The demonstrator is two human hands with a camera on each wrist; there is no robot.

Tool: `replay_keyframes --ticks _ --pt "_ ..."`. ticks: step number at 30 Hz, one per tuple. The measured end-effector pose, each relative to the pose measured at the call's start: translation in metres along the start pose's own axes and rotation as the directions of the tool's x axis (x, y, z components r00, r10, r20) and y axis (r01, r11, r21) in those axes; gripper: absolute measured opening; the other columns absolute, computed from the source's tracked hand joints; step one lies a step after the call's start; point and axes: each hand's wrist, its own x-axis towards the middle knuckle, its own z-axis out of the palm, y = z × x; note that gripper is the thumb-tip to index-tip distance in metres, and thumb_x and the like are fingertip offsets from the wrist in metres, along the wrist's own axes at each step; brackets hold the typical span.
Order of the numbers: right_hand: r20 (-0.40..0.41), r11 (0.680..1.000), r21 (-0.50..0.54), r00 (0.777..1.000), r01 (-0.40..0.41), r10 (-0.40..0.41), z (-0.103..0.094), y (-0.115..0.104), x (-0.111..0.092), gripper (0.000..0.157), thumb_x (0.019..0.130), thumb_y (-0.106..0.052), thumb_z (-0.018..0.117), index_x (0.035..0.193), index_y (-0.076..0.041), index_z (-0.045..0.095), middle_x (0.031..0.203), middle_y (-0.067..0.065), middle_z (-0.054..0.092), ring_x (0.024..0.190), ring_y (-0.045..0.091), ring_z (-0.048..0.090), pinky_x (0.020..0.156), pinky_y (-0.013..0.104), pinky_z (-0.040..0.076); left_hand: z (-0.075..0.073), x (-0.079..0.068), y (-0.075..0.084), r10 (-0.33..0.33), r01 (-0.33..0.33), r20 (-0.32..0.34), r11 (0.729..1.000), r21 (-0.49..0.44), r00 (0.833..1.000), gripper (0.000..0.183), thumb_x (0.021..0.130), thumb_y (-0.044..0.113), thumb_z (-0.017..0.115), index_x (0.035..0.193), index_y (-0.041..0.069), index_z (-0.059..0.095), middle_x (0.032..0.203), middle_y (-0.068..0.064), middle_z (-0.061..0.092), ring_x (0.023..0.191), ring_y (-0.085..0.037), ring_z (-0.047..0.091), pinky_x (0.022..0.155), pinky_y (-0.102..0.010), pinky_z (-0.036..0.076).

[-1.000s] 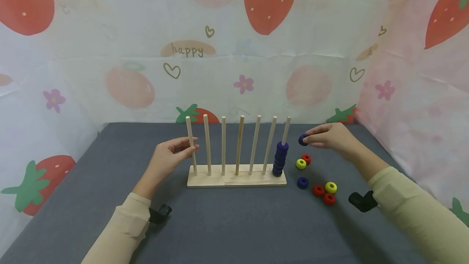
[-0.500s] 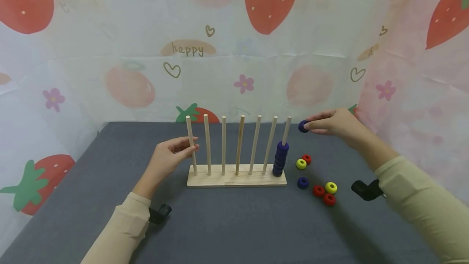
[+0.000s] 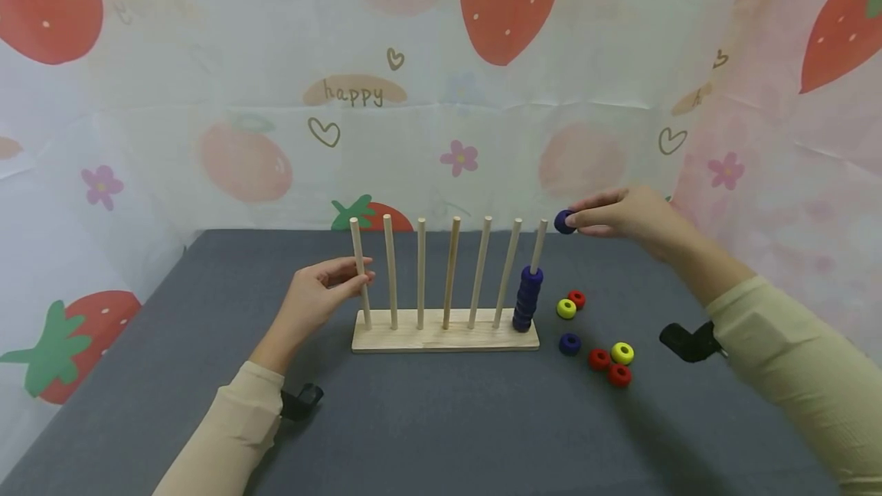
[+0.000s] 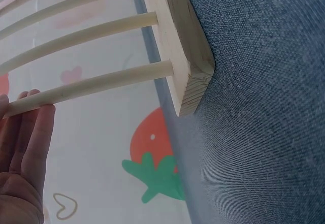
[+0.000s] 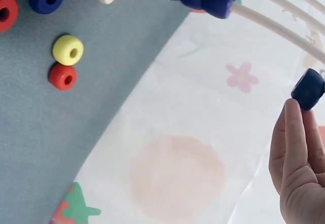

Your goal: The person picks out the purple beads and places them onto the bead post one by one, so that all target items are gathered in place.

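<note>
A wooden rack (image 3: 441,339) with several upright pegs stands on the table. Its rightmost peg (image 3: 539,247) carries a stack of blue beads (image 3: 527,298); the other pegs are bare. My left hand (image 3: 318,293) holds the leftmost peg (image 3: 357,255) between thumb and fingers, seen too in the left wrist view. My right hand (image 3: 637,224) pinches a blue bead (image 3: 564,222) in the air, just right of the rightmost peg's top. In the right wrist view this bead (image 5: 307,89) sits at the fingertips, below the peg's bare upper end.
Right of the rack lie loose beads: a blue one (image 3: 570,344), a yellow one (image 3: 566,308) touching a red one (image 3: 577,298), and another yellow one (image 3: 622,352) beside two red ones (image 3: 619,375). A printed cloth (image 3: 413,136) hangs behind the grey table (image 3: 441,427).
My right hand has risen with the blue bead, then shifted a little left toward the top of the rightmost peg. The left hand stays on its peg.
</note>
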Motion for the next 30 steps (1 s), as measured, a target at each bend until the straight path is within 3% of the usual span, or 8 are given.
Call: replay_keyframes --ticks 6,13,17,20,26,30 --pt "-0.022 0.999 -0.013 0.999 0.03 -0.03 -0.001 -0.008 -0.002 0.049 0.09 -0.039 0.073 0.125 -0.005 0.068 0.14 0.017 0.058 0.128 0.031 0.056 0.116 0.05 0.042 0.0 0.0 -0.001 0.006 -0.006 -0.002 1.0 0.001 1.0 0.035 0.096 0.016 0.067 0.128 0.002 0.066 0.119 -0.021 0.071 0.105 -0.021 0.072 0.089 -0.035 0.061" --pt "-0.008 1.0 -0.012 1.0 0.023 -0.023 -0.002 -0.018 -0.003 0.052 0.09 -0.04 0.074 0.127 -0.005 0.067 0.143 0.017 0.056 0.126 0.027 0.06 0.118 0.057 0.036 0.0 0.001 -0.001 0.014 -0.014 -0.006 1.0 0.006 1.0 0.035 0.096 0.016 0.068 0.128 0.003 0.066 0.119 -0.021 0.071 0.105 -0.024 0.072 0.089 -0.038 0.061" --pt "-0.001 0.999 -0.001 0.999 0.044 -0.044 -0.001 -0.023 -0.005 0.052 0.09 -0.038 0.074 0.127 -0.003 0.067 0.14 0.016 0.058 0.124 0.023 0.061 0.118 0.053 0.037 0.0 0.001 0.0 0.011 -0.011 -0.007 1.0 0.002 1.0 0.035 0.096 0.017 0.067 0.128 0.003 0.066 0.119 -0.021 0.071 0.101 -0.012 0.073 0.089 -0.036 0.061" --pt "0.006 0.998 -0.035 0.999 0.044 -0.043 0.001 -0.026 -0.006 0.053 0.09 -0.041 0.074 0.128 -0.004 0.067 0.141 0.016 0.058 0.13 0.029 0.056 0.118 0.059 0.034 0.0 0.0 0.0 0.007 -0.007 -0.007 1.0 -0.002 1.0 0.036 0.096 0.017 0.067 0.129 0.003 0.066 0.119 -0.021 0.071 0.099 -0.005 0.071 0.089 -0.036 0.061" --pt "-0.003 0.998 -0.05 0.999 0.044 -0.044 0.005 -0.029 -0.004 0.049 0.09 -0.037 0.074 0.125 -0.003 0.069 0.134 0.017 0.063 0.131 0.033 0.053 0.118 0.057 0.035 0.001 0.0 0.0 0.001 -0.001 -0.008 1.0 -0.003 1.0 0.036 0.096 0.017 0.067 0.129 0.003 0.066 0.118 -0.02 0.071 0.1 -0.009 0.072 0.09 -0.039 0.061" --pt "-0.011 0.997 -0.061 0.999 0.048 -0.049 0.007 -0.031 -0.003 0.047 0.09 -0.037 0.074 0.123 -0.004 0.07 0.128 0.014 0.067 0.126 0.031 0.058 0.117 0.058 0.037 0.001 0.0 0.0 0.004 -0.004 -0.009 1.0 -0.001 1.0 0.036 0.096 0.018 0.067 0.129 0.004 0.066 0.118 -0.02 0.072 0.099 -0.006 0.072 0.09 -0.038 0.061"
